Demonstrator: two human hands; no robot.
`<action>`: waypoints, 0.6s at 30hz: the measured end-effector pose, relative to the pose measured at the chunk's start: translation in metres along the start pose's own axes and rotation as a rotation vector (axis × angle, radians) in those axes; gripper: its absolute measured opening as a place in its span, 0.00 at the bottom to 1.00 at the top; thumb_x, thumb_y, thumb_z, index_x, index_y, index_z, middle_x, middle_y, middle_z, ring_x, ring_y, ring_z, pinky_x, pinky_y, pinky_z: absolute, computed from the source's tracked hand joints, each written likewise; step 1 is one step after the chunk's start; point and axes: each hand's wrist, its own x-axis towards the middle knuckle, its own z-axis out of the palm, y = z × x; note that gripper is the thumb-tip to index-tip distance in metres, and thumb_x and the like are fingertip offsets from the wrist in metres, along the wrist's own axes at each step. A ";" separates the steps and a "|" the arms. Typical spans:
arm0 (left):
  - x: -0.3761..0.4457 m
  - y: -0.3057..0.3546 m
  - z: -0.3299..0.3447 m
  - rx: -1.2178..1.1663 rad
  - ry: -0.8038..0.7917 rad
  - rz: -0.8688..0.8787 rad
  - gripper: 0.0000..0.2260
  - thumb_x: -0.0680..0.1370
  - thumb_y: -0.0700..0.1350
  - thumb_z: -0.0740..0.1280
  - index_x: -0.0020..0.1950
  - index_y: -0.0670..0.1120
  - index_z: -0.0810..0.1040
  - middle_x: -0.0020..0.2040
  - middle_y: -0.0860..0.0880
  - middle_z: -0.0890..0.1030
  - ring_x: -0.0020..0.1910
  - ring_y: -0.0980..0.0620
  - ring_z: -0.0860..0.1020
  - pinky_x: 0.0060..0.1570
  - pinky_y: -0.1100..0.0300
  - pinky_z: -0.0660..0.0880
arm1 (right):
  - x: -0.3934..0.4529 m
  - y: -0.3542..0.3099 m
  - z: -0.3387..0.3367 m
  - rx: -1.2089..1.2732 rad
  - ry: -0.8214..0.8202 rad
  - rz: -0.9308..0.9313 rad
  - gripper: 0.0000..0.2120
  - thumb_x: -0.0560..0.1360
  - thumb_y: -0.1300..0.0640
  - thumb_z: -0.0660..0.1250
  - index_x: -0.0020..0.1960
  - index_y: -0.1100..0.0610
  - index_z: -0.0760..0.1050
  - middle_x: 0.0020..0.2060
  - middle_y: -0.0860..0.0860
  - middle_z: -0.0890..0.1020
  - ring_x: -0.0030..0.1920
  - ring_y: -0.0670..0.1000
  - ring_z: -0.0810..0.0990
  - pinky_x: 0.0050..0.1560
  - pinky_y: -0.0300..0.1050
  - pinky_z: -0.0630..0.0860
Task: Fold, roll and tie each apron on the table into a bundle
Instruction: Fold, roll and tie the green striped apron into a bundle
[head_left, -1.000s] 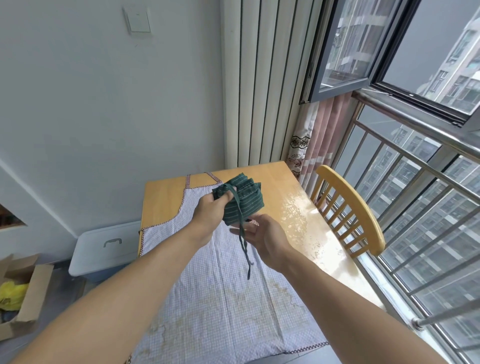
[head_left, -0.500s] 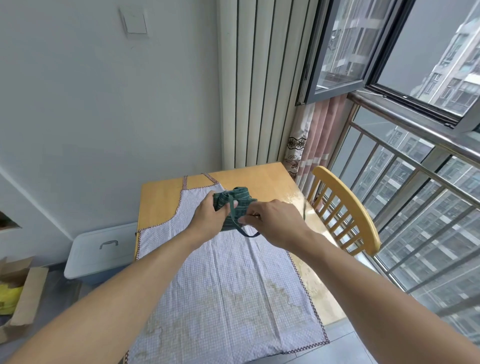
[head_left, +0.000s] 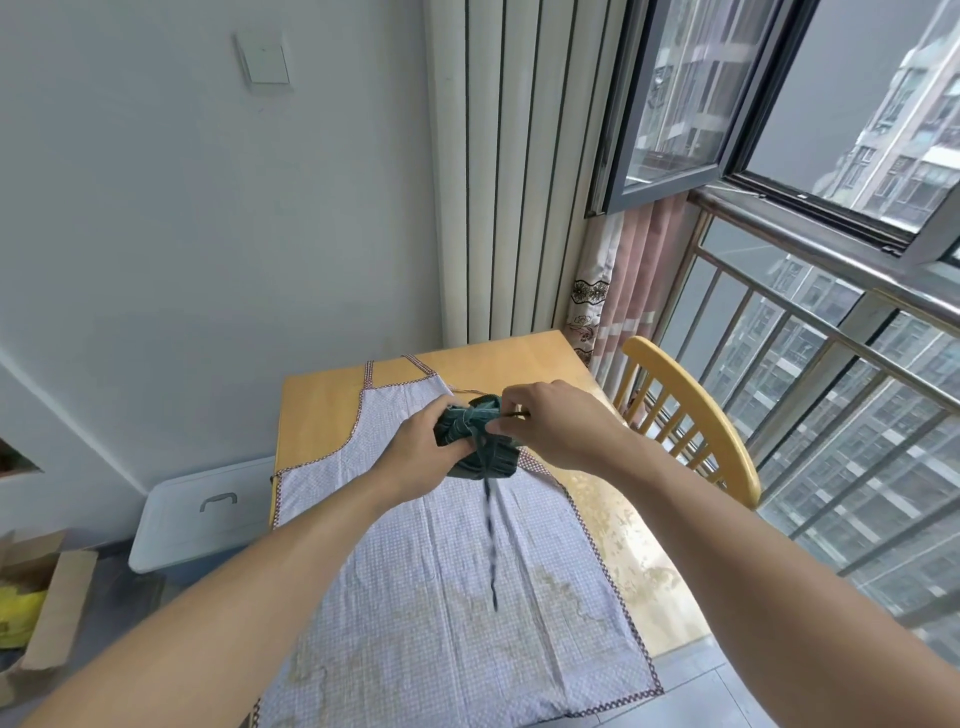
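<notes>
Wooden table, glossy yellow top, runs from the near edge back to a pale wall. Nearest, a lilac checked apron lies flat on it, thin crinkled cotton with red-brown trim, hem hanging over the near edge. Above its bib both hands hold a dark green striped apron bundle, rolled into a stubby wad and lifted clear of the table. Left hand grips the roll's left end, fingers curled round it. Right hand pinches the strap at the top of the roll. One loose green strap dangles down, motion-blurred. Right of the table, curved-back wooden chair. Far back, white ribbed radiator.
</notes>
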 end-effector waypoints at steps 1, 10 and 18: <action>-0.002 0.002 0.000 -0.012 -0.036 -0.005 0.09 0.79 0.44 0.71 0.56 0.55 0.76 0.50 0.55 0.82 0.50 0.59 0.80 0.44 0.72 0.74 | 0.002 -0.001 0.002 0.002 0.016 -0.001 0.13 0.81 0.41 0.64 0.47 0.49 0.75 0.32 0.42 0.74 0.34 0.46 0.73 0.30 0.45 0.65; -0.006 0.009 0.005 -0.350 -0.284 -0.165 0.19 0.72 0.54 0.76 0.58 0.47 0.77 0.54 0.45 0.85 0.55 0.46 0.84 0.60 0.45 0.79 | 0.009 0.011 0.016 0.353 0.008 0.010 0.11 0.78 0.44 0.71 0.45 0.52 0.78 0.36 0.48 0.81 0.36 0.49 0.80 0.31 0.40 0.72; 0.001 0.013 0.001 -0.328 -0.083 -0.195 0.11 0.75 0.49 0.75 0.50 0.44 0.78 0.48 0.42 0.86 0.51 0.41 0.85 0.57 0.37 0.79 | 0.002 0.027 0.024 0.713 0.316 0.315 0.17 0.79 0.43 0.68 0.62 0.53 0.78 0.54 0.47 0.84 0.51 0.43 0.80 0.52 0.42 0.78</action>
